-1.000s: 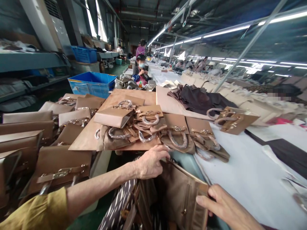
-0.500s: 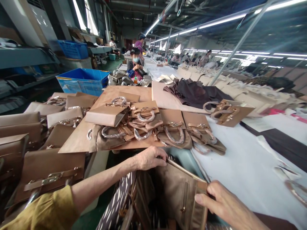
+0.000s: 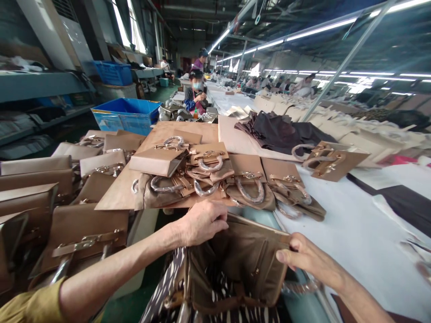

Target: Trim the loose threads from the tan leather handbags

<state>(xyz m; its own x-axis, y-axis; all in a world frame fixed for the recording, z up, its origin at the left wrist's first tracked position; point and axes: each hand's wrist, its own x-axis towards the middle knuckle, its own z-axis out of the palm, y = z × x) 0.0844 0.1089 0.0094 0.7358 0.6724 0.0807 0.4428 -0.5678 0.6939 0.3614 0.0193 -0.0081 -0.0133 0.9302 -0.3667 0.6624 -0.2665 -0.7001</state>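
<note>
A brown handbag (image 3: 240, 237) hangs wide open above my lap, its brown lining and a small zip pocket (image 3: 261, 258) showing. The fingers of my left hand (image 3: 207, 222) close on the left end of its upper rim. At the right corner of the same rim, my right hand (image 3: 303, 255) pinches the edge between thumb and fingers. A wrapped handle (image 3: 301, 286) sticks out below my right hand. Just beyond the bag, finished-looking tan handbags (image 3: 247, 179) with gold buckles and plastic-wrapped handles lie on a brown board (image 3: 116, 190).
More tan handbags (image 3: 89, 229) are packed at the left. A blue bin (image 3: 126, 114) stands behind them. Dark fabric pieces (image 3: 279, 128) lie on the table, and one handbag (image 3: 336, 161) rests on the white surface at right. A masked co-worker (image 3: 197, 96) sits farther back.
Both hands have raised and opened the handbag more, so its mouth and inside show more. The right hand has moved up slightly, and the left hand a little left. The view has shifted slightly.
</note>
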